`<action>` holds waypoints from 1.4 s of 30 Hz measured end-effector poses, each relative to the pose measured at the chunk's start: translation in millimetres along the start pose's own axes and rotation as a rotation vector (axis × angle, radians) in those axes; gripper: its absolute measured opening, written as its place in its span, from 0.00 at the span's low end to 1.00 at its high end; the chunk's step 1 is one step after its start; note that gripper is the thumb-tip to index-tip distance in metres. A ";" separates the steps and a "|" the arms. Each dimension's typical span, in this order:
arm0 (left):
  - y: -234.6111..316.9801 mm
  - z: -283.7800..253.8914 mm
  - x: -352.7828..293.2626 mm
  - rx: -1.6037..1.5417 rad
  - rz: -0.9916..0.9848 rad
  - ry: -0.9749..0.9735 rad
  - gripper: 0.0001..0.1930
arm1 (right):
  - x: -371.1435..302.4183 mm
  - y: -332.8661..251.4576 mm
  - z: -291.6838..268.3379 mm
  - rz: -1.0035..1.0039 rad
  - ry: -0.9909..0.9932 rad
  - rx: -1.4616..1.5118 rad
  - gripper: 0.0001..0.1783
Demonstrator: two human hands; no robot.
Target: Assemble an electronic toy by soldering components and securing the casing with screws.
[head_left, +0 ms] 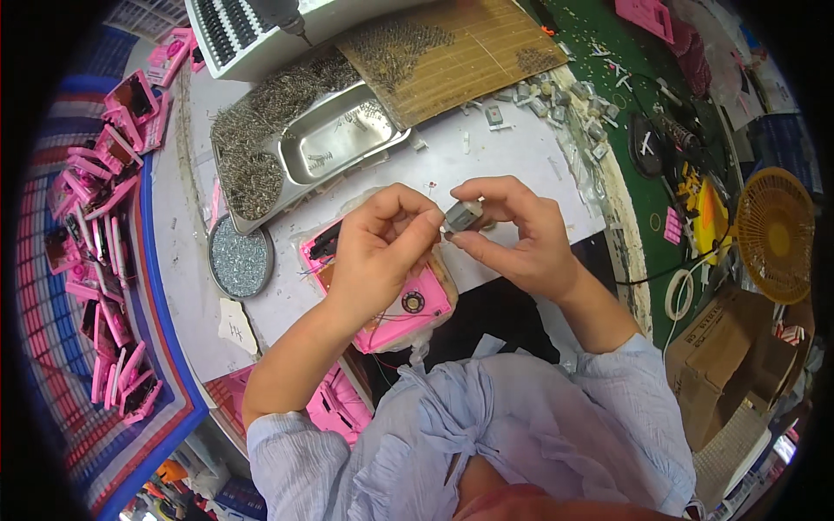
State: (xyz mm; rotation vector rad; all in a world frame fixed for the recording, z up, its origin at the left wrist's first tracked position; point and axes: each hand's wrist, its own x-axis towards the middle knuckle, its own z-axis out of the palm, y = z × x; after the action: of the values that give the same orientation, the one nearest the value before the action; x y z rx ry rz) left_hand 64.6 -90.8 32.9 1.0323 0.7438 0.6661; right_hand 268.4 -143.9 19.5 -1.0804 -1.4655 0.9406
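**Small motor pinched between both hands above pink casing**

Nearest the lens: pale blue shirt point(486, 425), creased, sleeves pushed up past the elbows, both forearms rising from it toward the bench.

Left hand point(375, 252): curled narrow, thumb and forefinger closed on the left end of a small grey cylindrical motor point(463, 214). Remaining fingers folded toward the palm.

Right hand point(519, 230): likewise closed, fingertips gripping the motor's right side from above and below. Motor thus held between both hands, lifted clear of the bench, axis roughly level.

Directly beneath the left hand: open pink plastic casing point(395, 304) lying flat on the white work surface point(486, 152), a small round black part near its lower right corner, thin wires trailing off its edge. Mostly covered by the left hand and wrist.

Further back on the surface: steel tray point(334, 139), shallow, tilted, resting on a heap of small metal screws point(248, 143). Round dish of silvery bits point(240, 258) just left of the casing. Brown ribbed mat point(456, 52) behind the tray, more small metal parts scattered over it.

Far left: striped bin holding a pile of pink casings point(104, 217). Far right, well apart from the hands: yellow fan point(776, 233) and a cardboard box point(730, 347).
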 end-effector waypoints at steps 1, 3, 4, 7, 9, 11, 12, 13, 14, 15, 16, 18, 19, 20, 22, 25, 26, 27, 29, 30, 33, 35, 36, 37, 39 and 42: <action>-1.5 0.1 2.2 0.058 0.009 0.022 0.04 | -0.1 2.0 1.6 0.014 0.018 0.038 0.22; -3.5 0.0 4.3 0.175 0.021 0.071 0.03 | 1.1 5.2 1.6 0.118 0.008 0.116 0.22; -1.2 1.0 8.0 0.489 0.267 0.050 0.04 | 1.4 5.5 -3.8 0.205 -0.021 0.153 0.22; 3.0 5.2 24.6 1.259 0.936 -0.029 0.11 | 2.9 11.2 -11.9 0.378 -0.037 0.353 0.22; -0.9 11.2 28.4 1.295 0.966 -0.023 0.12 | 4.7 19.7 -17.4 0.435 -0.030 0.549 0.22; 1.9 15.3 32.6 1.294 0.940 -0.080 0.13 | 2.5 27.3 -24.3 0.438 0.047 0.591 0.21; 5.0 13.2 37.6 1.247 0.885 -0.113 0.13 | 1.2 30.7 -28.5 0.441 0.089 0.611 0.21; 8.5 7.0 47.2 1.200 0.830 -0.146 0.12 | 2.2 35.4 -33.5 0.439 0.087 0.594 0.21; 11.7 -1.0 58.9 1.148 0.777 -0.180 0.11 | 3.1 37.6 -37.8 0.448 0.101 0.561 0.21; 16.9 -16.5 75.5 1.193 0.728 -0.047 0.10 | 4.8 39.5 -39.5 0.455 0.106 0.536 0.22; 20.8 -34.8 100.5 1.221 0.687 0.072 0.10 | 4.5 40.1 -42.3 0.463 0.126 0.498 0.22; 32.0 -73.1 129.5 1.393 0.683 0.159 0.10 | 8.0 38.4 -39.0 0.461 0.106 0.493 0.22; 35.3 -84.5 139.6 1.444 0.726 0.093 0.12 | 8.4 38.8 -37.5 0.453 0.089 0.472 0.22; 39.5 -88.8 150.6 1.487 0.776 0.016 0.13 | 7.8 38.7 -38.2 0.445 0.083 0.446 0.22; 42.0 -92.6 159.4 1.572 0.809 -0.117 0.15 | 6.8 38.5 -38.8 0.457 0.069 0.436 0.23; 49.4 -89.0 165.6 1.669 0.768 -0.251 0.17 | 5.0 37.5 -40.5 0.471 0.071 0.432 0.23; 50.3 -90.6 168.3 1.684 0.762 -0.266 0.17 | 5.0 36.6 -41.0 0.473 0.072 0.432 0.23; 51.3 -91.7 170.1 1.700 0.755 -0.282 0.17 | 4.5 36.2 -41.3 0.474 0.075 0.436 0.23; 52.3 -92.4 171.6 1.700 0.777 -0.301 0.15 | 3.3 35.6 -42.2 0.477 0.082 0.441 0.24; 52.4 -92.6 172.2 1.699 0.788 -0.310 0.13 | 3.0 35.1 -42.5 0.475 0.081 0.438 0.23; 54.3 -94.5 173.2 1.639 0.758 -0.313 0.10 | 1.9 32.2 -43.7 0.470 0.076 0.433 0.23; 52.4 -101.3 179.0 1.568 0.807 -0.291 0.09 | 0.1 31.3 -44.9 0.465 0.068 0.434 0.23; 50.4 -104.5 181.5 1.533 0.831 -0.281 0.08 | -0.2 30.9 -44.4 0.464 0.068 0.430 0.23; 46.8 -107.2 182.8 1.418 0.756 -0.214 0.07 | -0.5 30.7 -43.8 0.464 0.069 0.426 0.23; 39.6 -106.4 184.4 1.180 0.607 -0.091 0.06 | -1.3 31.1 -42.1 0.464 0.076 0.418 0.23; 36.4 -92.9 186.1 0.746 0.406 0.141 0.09 | -2.5 30.0 -40.5 0.460 0.085 0.388 0.24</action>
State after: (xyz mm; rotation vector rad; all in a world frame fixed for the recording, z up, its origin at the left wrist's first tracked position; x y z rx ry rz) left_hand 93.3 114.9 -5.2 1.8668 0.9443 0.8357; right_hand 312.9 -137.2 -3.5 -1.1647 -0.9228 1.4148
